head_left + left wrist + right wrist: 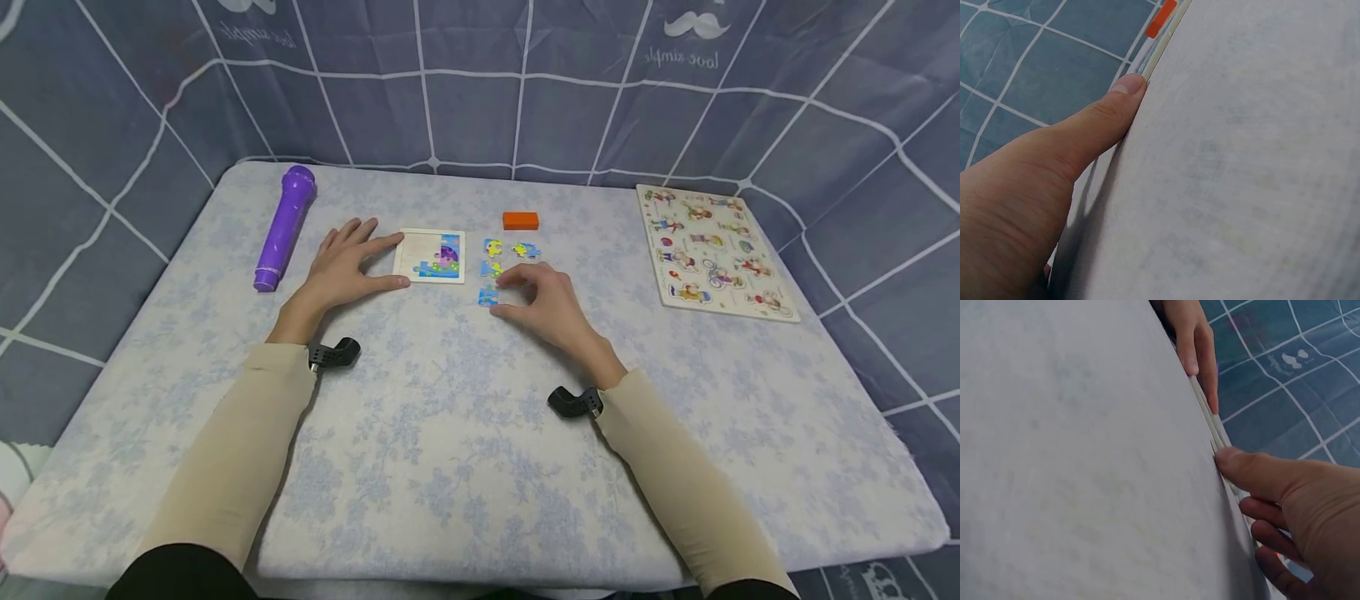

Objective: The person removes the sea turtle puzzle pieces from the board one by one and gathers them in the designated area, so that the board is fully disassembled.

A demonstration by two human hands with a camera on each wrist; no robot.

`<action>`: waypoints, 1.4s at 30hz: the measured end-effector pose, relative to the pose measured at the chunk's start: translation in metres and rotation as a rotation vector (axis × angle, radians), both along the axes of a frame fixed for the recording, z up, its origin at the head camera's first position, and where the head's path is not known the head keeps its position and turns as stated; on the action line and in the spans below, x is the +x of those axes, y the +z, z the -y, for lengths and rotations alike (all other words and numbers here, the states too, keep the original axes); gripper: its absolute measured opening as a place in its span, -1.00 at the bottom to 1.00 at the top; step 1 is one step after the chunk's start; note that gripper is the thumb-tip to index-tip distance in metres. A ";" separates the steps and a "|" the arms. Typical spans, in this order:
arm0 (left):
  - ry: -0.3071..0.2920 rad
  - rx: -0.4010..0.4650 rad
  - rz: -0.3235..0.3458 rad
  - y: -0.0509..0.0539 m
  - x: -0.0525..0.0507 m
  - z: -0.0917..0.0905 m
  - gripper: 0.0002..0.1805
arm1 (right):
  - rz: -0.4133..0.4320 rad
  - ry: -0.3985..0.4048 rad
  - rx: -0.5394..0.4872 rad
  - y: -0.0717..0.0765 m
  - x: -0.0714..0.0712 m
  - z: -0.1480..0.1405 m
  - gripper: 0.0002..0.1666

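A small wooden puzzle tray (417, 250), partly filled with colourful jigsaw pieces at its right and bottom, lies flat on the table. My left hand (336, 268) touches the tray's left corners with outstretched thumb and index finger. To the right lie several loose puzzle pieces. My right hand (546, 302) holds the nearest one, a blue puzzle piece (487, 297), between curved thumb and index finger, still at table level. The left wrist view has my left thumb (1104, 119) at the tray edge. In the right wrist view the right hand (1297, 506) hides most of the pieces.
An orange block (521, 221) sits behind the loose pieces. A purple microphone-shaped object (285, 229) lies left of my left hand. At the right is a large wooden picture board (712, 250). A patterned cloth covers the table (442, 450); a grid-patterned curtain (480, 117) surrounds it.
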State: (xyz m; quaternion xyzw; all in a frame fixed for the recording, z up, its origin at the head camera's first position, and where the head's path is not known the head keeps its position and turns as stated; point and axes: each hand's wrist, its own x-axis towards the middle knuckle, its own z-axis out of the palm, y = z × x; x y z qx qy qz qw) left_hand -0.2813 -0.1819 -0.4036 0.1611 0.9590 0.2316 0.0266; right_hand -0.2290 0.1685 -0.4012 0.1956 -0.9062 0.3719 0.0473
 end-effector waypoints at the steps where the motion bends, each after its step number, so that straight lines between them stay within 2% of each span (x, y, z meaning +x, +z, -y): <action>1: 0.000 0.001 0.000 0.000 0.000 0.000 0.02 | -0.005 0.009 -0.001 -0.001 0.001 0.001 -0.56; 8: 0.002 0.007 0.013 0.001 0.002 0.000 0.01 | -0.032 0.025 -0.011 -0.004 0.002 0.006 -0.68; 18: 0.004 0.005 0.005 0.002 0.001 -0.001 0.00 | -0.040 0.020 -0.008 -0.003 0.002 0.008 -0.66; 26: 0.007 0.003 -0.004 0.000 0.001 0.000 0.00 | -0.112 0.029 -0.058 0.005 -0.014 0.022 -0.71; 32: 0.003 -0.002 -0.005 -0.001 0.001 -0.001 0.00 | -0.033 0.058 -0.042 0.015 -0.033 0.052 -0.71; 36: -0.004 -0.006 -0.009 0.000 0.000 0.000 -0.01 | 0.018 0.112 -0.014 0.020 -0.042 0.072 -0.66; 42: -0.012 0.000 -0.009 0.001 -0.001 0.002 -0.02 | 0.048 0.168 0.060 0.017 -0.051 0.092 -0.57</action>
